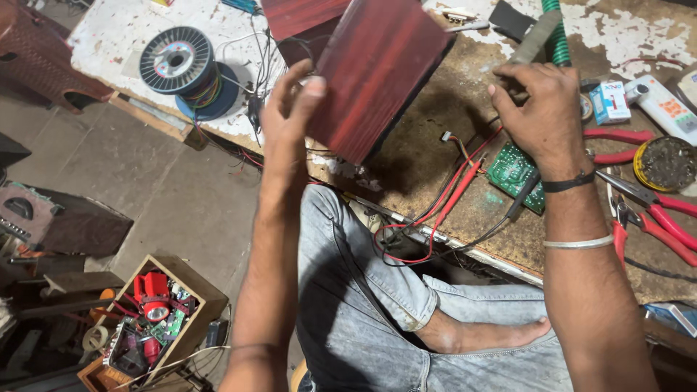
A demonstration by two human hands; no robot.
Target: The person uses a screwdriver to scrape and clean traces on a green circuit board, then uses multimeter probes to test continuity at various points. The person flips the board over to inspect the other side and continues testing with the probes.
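While our left hand (pixel 290 101) lifts the dark red wooden box (pixel 377 69) off the workbench (pixel 435 145), its long axis slants from lower left to upper right, the broad face turned toward us. Thumb and fingers clamp the box's left edge, forearm rising steeply from below. Our right hand (pixel 541 109) curls shut around a tool handle (pixel 534 36) above the green circuit board (pixel 515 174), wrist banded. Right of it sits a small blue-and-white carton (pixel 610 101), then a white oblong package (pixel 664 109) with orange marks.
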